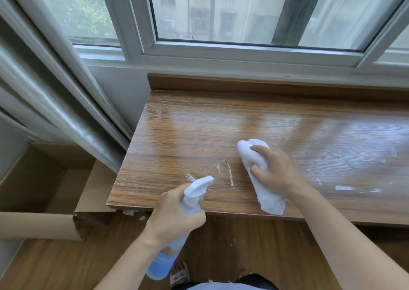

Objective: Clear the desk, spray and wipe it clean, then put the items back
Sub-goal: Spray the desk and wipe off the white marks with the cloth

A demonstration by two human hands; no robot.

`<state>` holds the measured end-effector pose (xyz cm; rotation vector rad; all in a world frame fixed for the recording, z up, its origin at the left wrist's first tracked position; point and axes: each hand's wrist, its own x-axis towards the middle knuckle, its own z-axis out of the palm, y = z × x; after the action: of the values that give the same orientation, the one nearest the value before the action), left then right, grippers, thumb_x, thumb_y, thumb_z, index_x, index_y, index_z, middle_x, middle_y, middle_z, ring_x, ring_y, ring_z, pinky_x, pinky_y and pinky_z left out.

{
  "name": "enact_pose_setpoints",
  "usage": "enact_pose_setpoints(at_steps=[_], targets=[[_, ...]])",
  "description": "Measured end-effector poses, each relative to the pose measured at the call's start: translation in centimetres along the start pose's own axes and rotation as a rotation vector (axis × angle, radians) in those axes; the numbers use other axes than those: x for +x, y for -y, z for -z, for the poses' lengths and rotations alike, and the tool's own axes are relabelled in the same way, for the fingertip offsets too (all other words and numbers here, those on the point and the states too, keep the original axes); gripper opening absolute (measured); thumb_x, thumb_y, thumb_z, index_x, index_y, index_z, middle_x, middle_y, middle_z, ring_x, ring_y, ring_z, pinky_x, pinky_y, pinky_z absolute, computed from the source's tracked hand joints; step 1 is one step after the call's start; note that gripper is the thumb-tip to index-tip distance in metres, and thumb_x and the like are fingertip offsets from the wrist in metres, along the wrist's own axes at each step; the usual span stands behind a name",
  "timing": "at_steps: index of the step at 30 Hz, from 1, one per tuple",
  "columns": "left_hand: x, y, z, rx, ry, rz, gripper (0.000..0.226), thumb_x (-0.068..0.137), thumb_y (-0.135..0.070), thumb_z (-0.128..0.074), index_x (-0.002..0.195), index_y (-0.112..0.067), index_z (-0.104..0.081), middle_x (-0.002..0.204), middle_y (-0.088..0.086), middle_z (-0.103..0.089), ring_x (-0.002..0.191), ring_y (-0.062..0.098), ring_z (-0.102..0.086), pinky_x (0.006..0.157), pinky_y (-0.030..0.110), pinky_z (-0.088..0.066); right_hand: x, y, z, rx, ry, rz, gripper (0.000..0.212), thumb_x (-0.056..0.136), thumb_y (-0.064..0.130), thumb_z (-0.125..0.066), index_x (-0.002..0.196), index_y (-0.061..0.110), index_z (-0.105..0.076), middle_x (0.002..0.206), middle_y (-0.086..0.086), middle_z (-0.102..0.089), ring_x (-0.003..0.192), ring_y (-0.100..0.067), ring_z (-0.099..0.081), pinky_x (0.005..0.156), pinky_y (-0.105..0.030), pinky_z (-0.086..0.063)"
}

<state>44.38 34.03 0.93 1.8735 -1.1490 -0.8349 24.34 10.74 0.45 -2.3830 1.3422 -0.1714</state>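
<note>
Nearest the lens, at the bottom edge, a light blue garment hem and dark trousers show, with a sandalled foot (179,275) standing on the wooden floor (254,256). Just above that, the left hand (174,215) is curled tight around the neck of a spray bottle (164,261), whose pale blue body hangs down below the desk's front edge while its white trigger head (198,186) points forward over the wood. The right hand (276,170) rests on the desk (199,130) with fingers bent around a white cloth (263,179), pressing it flat against the surface; the cloth's far end bunches up past the fingertips and its near end trails to the desk's front edge. Between the nozzle and the cloth lie a few thin white streaks of foam (230,174), and more white smears (343,188) scatter over the glossy right part of the top, to the right of the cloth. The desk stands against the wall below a window (221,24). To the left, an open cardboard box (55,190) sits on the floor beside the desk, under a grey curtain (44,95).
</note>
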Motion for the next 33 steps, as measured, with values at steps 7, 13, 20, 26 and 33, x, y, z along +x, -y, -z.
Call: enact_pose_setpoints(at_steps=[7, 13, 20, 26, 33], targets=[[1.8, -3.4, 6.0, -0.292, -0.357, -0.161, 0.026, 0.073, -0.005, -0.076, 0.099, -0.008, -0.073, 0.099, 0.009, -0.074, 0.092, 0.026, -0.070, 0.080, 0.034, -0.057, -0.1, 2.4, -2.8, -0.217, 0.023, 0.116, 0.052, 0.092, 0.048, -0.053, 0.143, 0.043, -0.041, 0.112, -0.006, -0.051, 0.083, -0.028, -0.055, 0.067, -0.036, -0.048], [5.4, -3.6, 9.1, -0.232, -0.677, -0.232, 0.029, 0.075, -0.010, -0.076, 0.104, -0.008, -0.073, 0.095, -0.009, -0.075, 0.087, 0.005, -0.070, 0.078, 0.017, -0.054, 2.9, 4.7, -4.5, -0.329, 0.053, 0.149, 0.040, 0.095, 0.050, -0.046, 0.131, 0.032, -0.044, 0.109, -0.009, -0.047, 0.084, -0.029, -0.051, 0.063, -0.036, -0.042], [10.2, -1.7, 7.9, -0.108, -0.818, -0.295, 0.030, 0.076, -0.014, -0.076, 0.105, -0.016, -0.072, 0.096, -0.009, -0.070, 0.086, -0.006, -0.063, 0.085, 0.016, -0.049, 2.9, 5.4, -4.3, -0.367, 0.080, 0.196, 0.038, 0.095, 0.050, -0.050, 0.126, 0.029, -0.048, 0.106, -0.007, -0.047, 0.073, -0.029, -0.051, 0.063, -0.036, -0.043], [11.8, -1.2, 7.0, -0.137, -0.851, -0.326, 0.033, 0.076, -0.015, -0.078, 0.105, -0.030, -0.068, 0.090, -0.009, -0.069, 0.084, 0.016, -0.068, 0.081, 0.027, -0.056, -0.2, 4.3, -4.9, -0.449, 0.081, 0.279, 0.033, 0.089, 0.047, -0.055, 0.112, 0.023, -0.051, 0.094, -0.006, -0.053, 0.060, -0.025, -0.049, 0.051, -0.032, -0.038], [11.7, -1.0, 5.9, -0.057, -0.883, -0.334, 0.041, 0.077, -0.021, -0.077, 0.116, -0.009, -0.072, 0.095, -0.006, -0.070, 0.086, 0.018, -0.069, 0.083, 0.027, -0.056, 7.0, 7.6, -6.1, -0.322, 0.011, 0.148, 0.032, 0.096, 0.047, -0.047, 0.118, 0.024, -0.045, 0.103, -0.007, -0.047, 0.073, -0.030, -0.047, 0.060, -0.036, -0.038]])
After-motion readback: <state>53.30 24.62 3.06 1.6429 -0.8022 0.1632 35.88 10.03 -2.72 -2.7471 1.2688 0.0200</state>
